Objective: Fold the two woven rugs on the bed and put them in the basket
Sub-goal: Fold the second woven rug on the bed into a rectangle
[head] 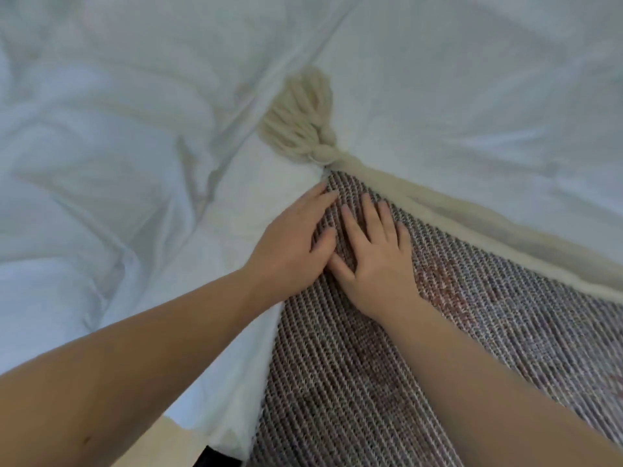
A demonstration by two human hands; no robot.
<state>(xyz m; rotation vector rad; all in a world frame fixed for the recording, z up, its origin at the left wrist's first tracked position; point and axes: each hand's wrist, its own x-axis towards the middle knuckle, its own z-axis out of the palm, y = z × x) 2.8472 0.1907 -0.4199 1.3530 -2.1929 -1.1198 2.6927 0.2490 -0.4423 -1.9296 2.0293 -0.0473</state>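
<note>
Woven rug (421, 332), grey, on bed (135, 163), corner tassel (300, 119) extended; left hand (290, 244) and right hand (374, 254) flat at that corner, fingers spread, pinching nothing; risk: slack sheet creeping underneath, skewing the fold.

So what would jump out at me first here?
Probably the two hands, left hand and right hand, pressed flat side by side on the corner of a grey-brown woven rug. Just beyond them a cream yarn tassel fans out from that corner across the rumpled white bedsheet.
</note>
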